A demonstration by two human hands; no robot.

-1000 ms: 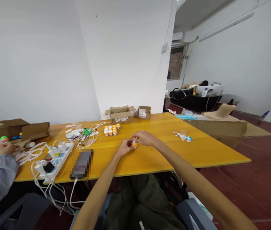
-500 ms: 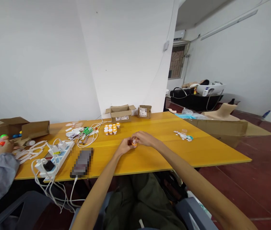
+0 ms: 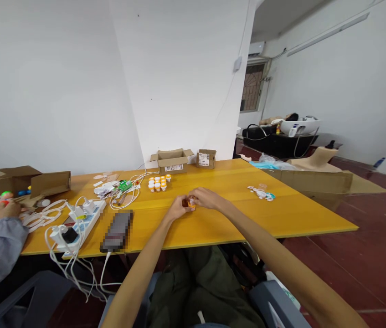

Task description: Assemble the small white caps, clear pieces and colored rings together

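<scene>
My left hand (image 3: 177, 208) is wrapped round a small jar (image 3: 192, 204) with orange on it, low over the table in front of me. From the right, my right hand (image 3: 205, 197) closes its fingers on the top of the same jar. The fingers hide much of it, and its lid cannot be made out clearly. Beyond my hands stands a tight group of small jars (image 3: 157, 183) with white and orange lids. To the right lie a few small white and teal pieces (image 3: 261, 193) with a clear ring.
Two cardboard boxes, one open (image 3: 171, 161) and one smaller (image 3: 207, 159), stand by the wall. Left are a power strip (image 3: 88, 221) with tangled white cables, a phone (image 3: 116, 231) and a green packet (image 3: 125, 185). Another person's hands (image 3: 8, 210) handle coloured things at far left.
My hands stay in nearly the same place round the jar, with only a slight shift of the right fingers at its top. The other person's hands move slightly.
</scene>
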